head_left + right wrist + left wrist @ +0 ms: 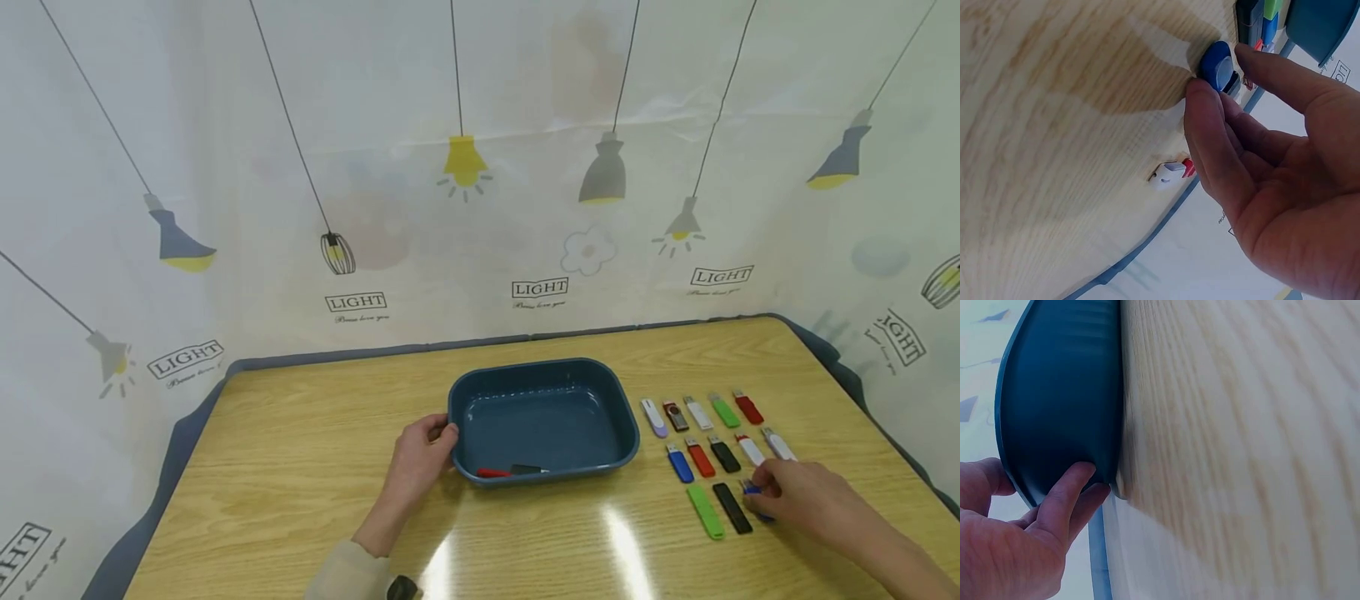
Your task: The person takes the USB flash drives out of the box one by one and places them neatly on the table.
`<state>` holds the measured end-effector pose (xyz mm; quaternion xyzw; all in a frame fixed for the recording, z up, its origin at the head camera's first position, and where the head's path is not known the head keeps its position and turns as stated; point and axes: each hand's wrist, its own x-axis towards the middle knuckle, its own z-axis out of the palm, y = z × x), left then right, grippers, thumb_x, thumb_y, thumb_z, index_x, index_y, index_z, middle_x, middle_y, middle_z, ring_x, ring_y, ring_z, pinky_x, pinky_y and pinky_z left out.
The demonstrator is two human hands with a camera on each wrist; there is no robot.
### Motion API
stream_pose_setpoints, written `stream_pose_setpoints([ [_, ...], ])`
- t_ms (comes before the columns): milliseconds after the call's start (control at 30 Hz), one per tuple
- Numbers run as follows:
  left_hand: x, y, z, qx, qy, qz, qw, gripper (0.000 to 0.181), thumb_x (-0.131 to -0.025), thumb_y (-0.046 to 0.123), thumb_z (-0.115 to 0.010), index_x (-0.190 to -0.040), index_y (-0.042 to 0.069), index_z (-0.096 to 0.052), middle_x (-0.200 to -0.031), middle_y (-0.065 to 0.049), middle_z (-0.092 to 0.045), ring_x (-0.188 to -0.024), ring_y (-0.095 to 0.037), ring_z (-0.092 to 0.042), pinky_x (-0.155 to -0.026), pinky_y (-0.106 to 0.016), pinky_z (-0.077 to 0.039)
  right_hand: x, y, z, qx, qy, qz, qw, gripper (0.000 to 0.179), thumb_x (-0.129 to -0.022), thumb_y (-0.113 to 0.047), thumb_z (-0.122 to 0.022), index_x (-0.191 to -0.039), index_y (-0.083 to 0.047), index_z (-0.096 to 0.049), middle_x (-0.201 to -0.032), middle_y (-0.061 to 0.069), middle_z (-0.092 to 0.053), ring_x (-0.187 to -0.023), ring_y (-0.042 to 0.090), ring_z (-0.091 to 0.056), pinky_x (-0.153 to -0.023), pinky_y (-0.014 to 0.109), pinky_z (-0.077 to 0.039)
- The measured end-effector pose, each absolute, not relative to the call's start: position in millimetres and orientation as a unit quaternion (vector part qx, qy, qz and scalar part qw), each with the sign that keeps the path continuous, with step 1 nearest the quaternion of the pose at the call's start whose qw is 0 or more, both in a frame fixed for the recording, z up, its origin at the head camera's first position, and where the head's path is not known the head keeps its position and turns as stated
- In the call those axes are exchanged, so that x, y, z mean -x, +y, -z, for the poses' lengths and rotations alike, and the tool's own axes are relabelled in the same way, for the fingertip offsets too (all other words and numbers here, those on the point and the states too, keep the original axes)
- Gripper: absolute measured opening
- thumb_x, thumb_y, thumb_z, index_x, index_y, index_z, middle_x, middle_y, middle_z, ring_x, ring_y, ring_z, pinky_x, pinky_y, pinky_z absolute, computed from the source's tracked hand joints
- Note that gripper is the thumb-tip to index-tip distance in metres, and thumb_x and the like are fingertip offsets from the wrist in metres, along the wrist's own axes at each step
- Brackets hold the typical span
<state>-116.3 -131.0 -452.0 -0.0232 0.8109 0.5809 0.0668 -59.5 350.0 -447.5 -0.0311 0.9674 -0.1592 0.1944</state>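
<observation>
My left hand [422,454] grips the left end of a dark teal tray [543,367], thumb over the rim and fingers against the outer wall, as the left wrist view shows. Inside the tray, along its near side, lie a red USB stick [492,473] and a black USB stick [527,469]. Over at the right, my right hand [813,497] is at a blue USB stick [1211,65] with a pale oval on its face. A fingertip touches that stick; the thumb appears slightly apart from its other side. Part of the stick is hidden in the head view.
Several USB sticks lie in rows right of the tray, among them a green one [705,512], a black one [732,508] and a white one [780,445] near my right hand. A printed curtain [480,242] surrounds the wooden table [315,433].
</observation>
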Motion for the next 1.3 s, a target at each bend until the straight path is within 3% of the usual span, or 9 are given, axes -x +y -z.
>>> stream_pose_setpoints([
  [200, 116, -131, 452, 0.023, 0.810, -0.583, 0.065, 0.038, -0.103, 0.011, -0.057, -0.132, -0.014, -0.060, -0.122, -0.027, -0.069, -0.101, -0.029, -0.072, -0.076, -0.029, -0.064, 60, 347, 433, 0.040, 0.971, 0.157, 0.177, 0.031, -0.095, -0.029, -0.075, -0.098, 0.001, -0.067, -0.079, -0.003, -0.061, -0.068, 0.015, -0.050, -0.059, 0.033, -0.046],
  [667, 118, -132, 453, 0.027, 0.809, -0.584, 0.066, 0.038, -0.102, 0.011, -0.057, -0.130, -0.015, -0.061, -0.118, -0.026, -0.071, -0.096, -0.026, -0.072, -0.075, -0.029, -0.064, 82, 278, 360, 0.157, 0.976, 0.152, 0.017, 0.010, -0.095, -0.019, -0.075, -0.100, -0.011, -0.073, -0.082, -0.012, -0.065, -0.070, 0.005, -0.055, -0.058, 0.029, -0.049],
  [1033, 118, -132, 453, 0.020, 0.809, -0.583, 0.067, 0.038, -0.103, 0.011, -0.057, -0.131, -0.015, -0.060, -0.120, -0.028, -0.069, -0.098, -0.028, -0.072, -0.075, -0.029, -0.064, 102, 206, 340, 0.265, 0.954, 0.139, -0.003, 0.006, -0.093, -0.020, -0.077, -0.097, -0.020, -0.073, -0.085, -0.015, -0.063, -0.072, 0.001, -0.055, -0.060, 0.023, -0.051],
  [1300, 117, -132, 452, 0.020, 0.810, -0.582, 0.072, 0.038, -0.103, 0.011, -0.056, -0.132, -0.014, -0.060, -0.122, -0.028, -0.068, -0.101, -0.029, -0.072, -0.077, -0.029, -0.064, 118, 173, 345, 0.331, 0.937, 0.112, -0.002, 0.005, -0.095, -0.019, -0.076, -0.097, -0.019, -0.072, -0.089, -0.009, -0.064, -0.072, 0.004, -0.059, -0.060, 0.022, -0.051],
])
